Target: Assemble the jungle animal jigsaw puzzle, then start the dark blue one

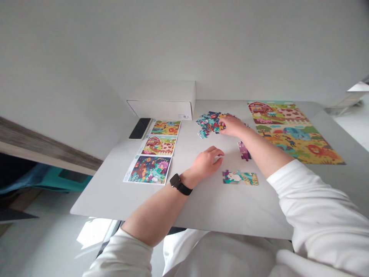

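My right hand [232,125] reaches across the white table [115,192] into a pile of loose puzzle pieces [208,123], its fingers pinched on a piece at the pile's right edge. My left hand [206,161], with a black watch [180,184] on the wrist, rests on the table with fingers loosely curled and holds nothing. A short row of joined pieces showing a white rabbit [240,177] lies just right of that hand. Another small purple cluster [243,150] sits partly hidden behind my right forearm.
A finished farm puzzle [291,130] covers the table's right side. Three picture cards [157,152] lie in a column on the left, with a black phone [140,128] beside them. A white box [163,99] stands against the wall at the back.
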Motion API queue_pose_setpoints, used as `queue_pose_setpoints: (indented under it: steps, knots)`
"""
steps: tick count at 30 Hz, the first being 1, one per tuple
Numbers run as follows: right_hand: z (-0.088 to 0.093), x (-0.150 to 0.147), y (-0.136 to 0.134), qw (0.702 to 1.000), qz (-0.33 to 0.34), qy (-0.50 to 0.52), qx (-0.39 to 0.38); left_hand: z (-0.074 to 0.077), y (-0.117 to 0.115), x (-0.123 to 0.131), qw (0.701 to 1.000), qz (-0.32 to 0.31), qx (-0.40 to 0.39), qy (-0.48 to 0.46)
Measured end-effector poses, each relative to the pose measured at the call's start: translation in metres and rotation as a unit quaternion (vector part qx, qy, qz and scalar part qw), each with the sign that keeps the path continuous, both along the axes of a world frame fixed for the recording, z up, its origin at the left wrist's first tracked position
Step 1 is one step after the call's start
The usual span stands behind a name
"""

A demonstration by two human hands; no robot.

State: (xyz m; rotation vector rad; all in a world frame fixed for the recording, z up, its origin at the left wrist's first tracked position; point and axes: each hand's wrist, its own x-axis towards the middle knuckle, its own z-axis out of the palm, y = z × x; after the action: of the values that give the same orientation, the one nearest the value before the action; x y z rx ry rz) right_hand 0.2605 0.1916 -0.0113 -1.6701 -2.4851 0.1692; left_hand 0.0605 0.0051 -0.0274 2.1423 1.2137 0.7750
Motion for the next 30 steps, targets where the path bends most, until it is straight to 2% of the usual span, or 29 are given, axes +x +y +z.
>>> queue_pose_setpoints:
  steps: [5, 9, 20, 25, 30]
  knots:
    - [0.003, 0.007, -0.009, 0.998, 0.028, 0.046, 0.036, -0.005, 0.002, -0.001, 1.000, 0.010, 0.009, -0.008]
    - [0.010, 0.021, -0.029, 0.994, 0.041, 0.093, 0.050, -0.006, 0.004, -0.002, 0.999, 0.026, 0.015, -0.020]
    - [0.020, 0.082, -0.129, 0.981, 0.046, 0.179, 0.064, -0.002, 0.010, -0.006, 0.998, 0.038, 0.010, -0.039]
    - [0.014, 0.076, -0.167, 0.964, 0.092, 0.225, 0.106, 0.005, 0.009, -0.003, 0.996, 0.034, -0.050, -0.069]
    - [0.006, 0.058, -0.184, 0.958, 0.144, 0.218, 0.122, 0.012, 0.002, -0.002, 0.984, 0.025, -0.138, -0.110]
